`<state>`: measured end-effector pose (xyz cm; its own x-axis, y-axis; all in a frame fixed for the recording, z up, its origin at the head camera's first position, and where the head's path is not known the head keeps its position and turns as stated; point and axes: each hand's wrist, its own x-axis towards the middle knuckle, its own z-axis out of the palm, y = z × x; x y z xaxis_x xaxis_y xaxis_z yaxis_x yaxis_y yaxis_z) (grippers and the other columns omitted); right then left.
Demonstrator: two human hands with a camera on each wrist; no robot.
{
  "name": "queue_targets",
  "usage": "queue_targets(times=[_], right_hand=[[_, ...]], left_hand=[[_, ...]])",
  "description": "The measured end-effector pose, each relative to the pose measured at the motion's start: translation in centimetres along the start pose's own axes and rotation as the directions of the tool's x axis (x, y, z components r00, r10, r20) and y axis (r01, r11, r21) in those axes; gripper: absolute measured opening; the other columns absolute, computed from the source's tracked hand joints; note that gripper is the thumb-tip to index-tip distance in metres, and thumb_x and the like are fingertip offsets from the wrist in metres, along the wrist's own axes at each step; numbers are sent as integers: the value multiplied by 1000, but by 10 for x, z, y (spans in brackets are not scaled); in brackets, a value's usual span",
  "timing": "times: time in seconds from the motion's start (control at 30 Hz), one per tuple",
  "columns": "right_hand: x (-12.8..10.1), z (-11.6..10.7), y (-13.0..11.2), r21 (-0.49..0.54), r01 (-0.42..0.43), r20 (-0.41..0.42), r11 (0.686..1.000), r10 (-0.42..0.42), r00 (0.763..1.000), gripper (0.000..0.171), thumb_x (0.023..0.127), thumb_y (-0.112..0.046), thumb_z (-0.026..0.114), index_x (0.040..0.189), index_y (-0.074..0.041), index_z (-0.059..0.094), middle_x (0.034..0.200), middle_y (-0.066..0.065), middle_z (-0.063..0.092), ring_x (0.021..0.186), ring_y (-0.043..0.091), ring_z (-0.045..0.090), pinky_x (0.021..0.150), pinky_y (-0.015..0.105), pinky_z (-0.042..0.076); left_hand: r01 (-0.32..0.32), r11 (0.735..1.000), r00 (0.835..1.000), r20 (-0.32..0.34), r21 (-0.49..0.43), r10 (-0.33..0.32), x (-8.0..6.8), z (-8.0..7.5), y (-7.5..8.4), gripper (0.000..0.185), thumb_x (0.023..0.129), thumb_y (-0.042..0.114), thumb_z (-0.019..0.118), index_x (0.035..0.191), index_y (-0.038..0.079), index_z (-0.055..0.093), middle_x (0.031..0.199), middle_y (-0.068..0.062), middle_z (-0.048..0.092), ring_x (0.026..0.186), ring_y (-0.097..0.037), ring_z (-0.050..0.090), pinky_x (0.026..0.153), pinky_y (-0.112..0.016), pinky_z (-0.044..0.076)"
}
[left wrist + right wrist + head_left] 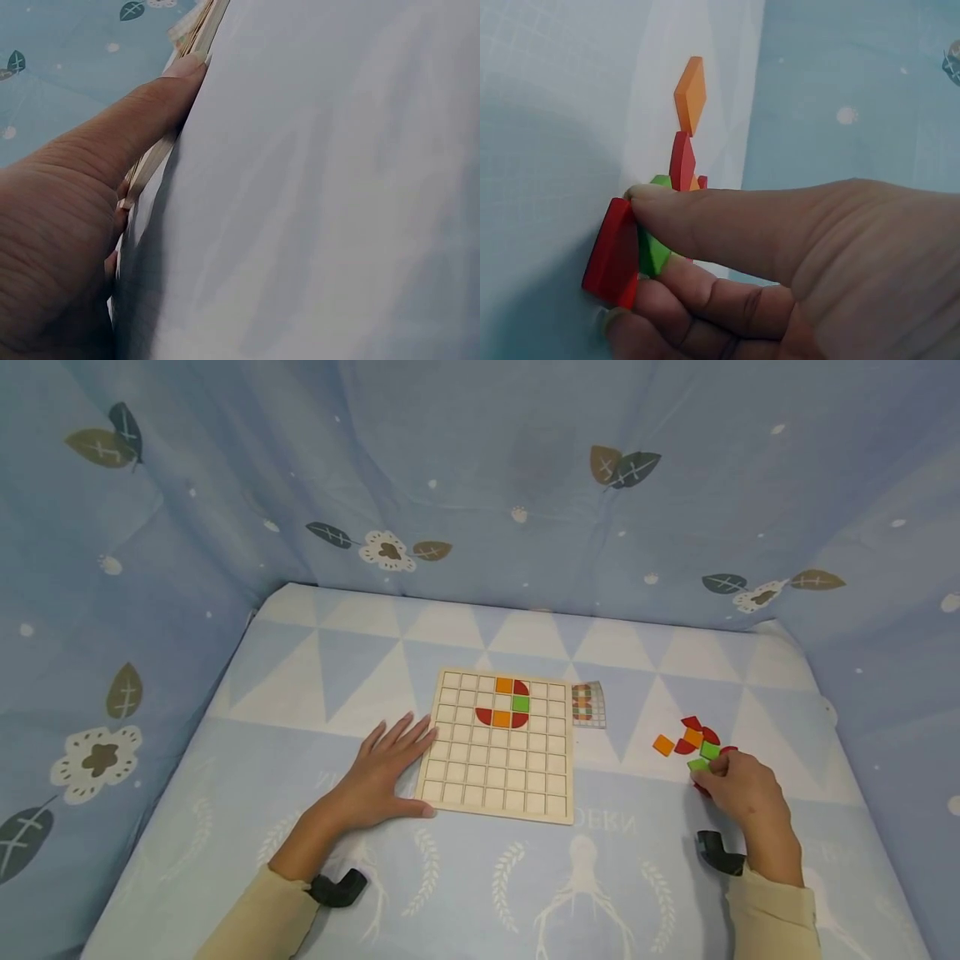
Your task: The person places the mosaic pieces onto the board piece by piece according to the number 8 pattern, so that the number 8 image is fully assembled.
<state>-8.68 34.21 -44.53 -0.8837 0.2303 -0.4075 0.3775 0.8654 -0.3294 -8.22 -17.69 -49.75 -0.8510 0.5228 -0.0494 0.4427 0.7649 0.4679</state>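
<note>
A square wooden grid board point(495, 800) lies on the table. Orange and green squares and red quarter-round pieces sit in some of its upper cells. My left hand point(378, 781) rests at the board's left side, fingers spread and fairly straight; in the left wrist view its thumb point(142, 120) lies along the board's edge. To the right, my right hand point(752, 793) pinches a green square tile point(652, 251) between thumb and fingers at a small pile. Beside the thumb tip a red piece point(611, 255) stands tilted in the right wrist view.
Loose red pieces point(692, 723), orange squares point(663, 745) and another green square point(709, 750) lie by my right hand. A small pattern card point(589, 705) touches the board's right side. Blue patterned cloth point(480, 485) hangs behind and at both sides of the table.
</note>
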Motion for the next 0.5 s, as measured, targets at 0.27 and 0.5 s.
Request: queue_targets(times=[0.27, 0.5], right_hand=[[-1, 6, -1, 59, 36, -94, 998, -31, 995, 33, 88, -25, 69, 98, 3, 56, 81, 12, 57, 76, 28, 49, 56, 32, 41], [-1, 5, -15, 83, 115, -165, 990, -100, 981, 24, 92, -20, 62, 101, 2, 58, 89, 16, 61, 75, 27, 53, 56, 30, 45]], left_hand=[[-14, 1000, 1000, -2, 10, 14, 0, -1, 0, 110, 72, 73, 65, 156, 21, 17, 162, 2, 10, 148, -25, 1, 115, -52, -4], [0, 1000, 1000, 9, 9, 0, 0, -1, 0, 110, 72, 73, 66, 156, 22, 17, 162, 3, 9, 148, -25, 0, 115, -52, -4]])
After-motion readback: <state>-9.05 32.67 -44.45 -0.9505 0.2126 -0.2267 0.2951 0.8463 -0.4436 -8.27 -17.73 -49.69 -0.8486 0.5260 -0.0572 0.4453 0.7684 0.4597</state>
